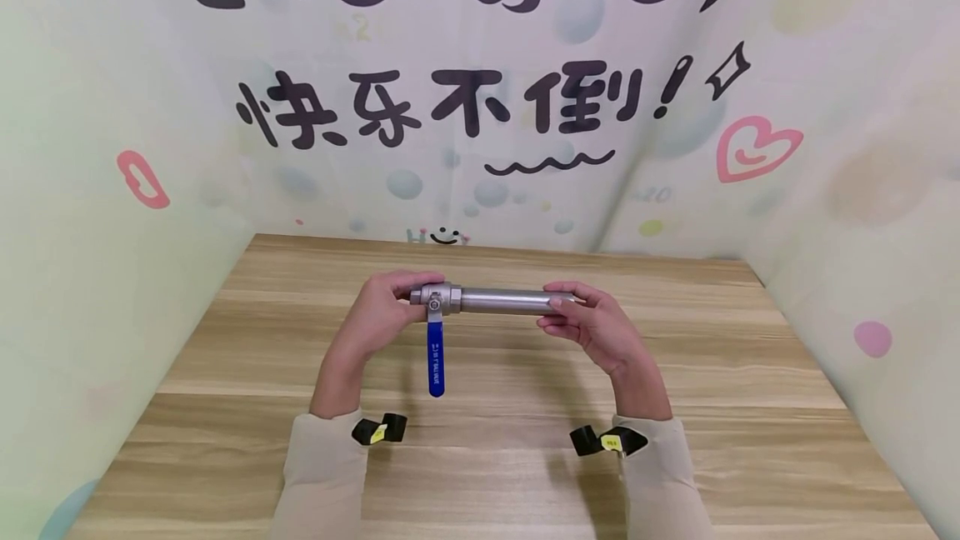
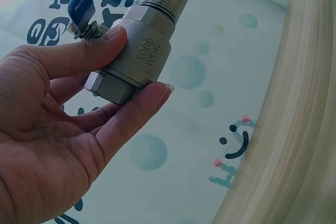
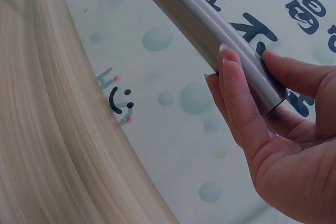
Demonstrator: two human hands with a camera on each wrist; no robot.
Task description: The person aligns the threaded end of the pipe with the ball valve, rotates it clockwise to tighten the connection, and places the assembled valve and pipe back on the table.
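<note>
A steel ball valve (image 1: 452,297) with a blue lever handle (image 1: 436,358) is joined to a steel pipe (image 1: 502,301), and the two are held level above the table. My left hand (image 1: 384,312) grips the valve body, thumb on one side and fingers on the other, as the left wrist view shows beside the "1000 WOG" marking (image 2: 146,51). Toward the pipe's free end, my right hand (image 1: 596,325) pinches it between thumb and fingers. Some thread (image 2: 157,8) shows where pipe meets valve. In the head view the lever points down toward me.
Below the hands lies a wood-grain table (image 1: 480,457). A white printed backdrop (image 1: 450,207) with dark lettering rises behind it and along both sides. Black straps with small cameras (image 1: 378,430) sit at both sleeve cuffs.
</note>
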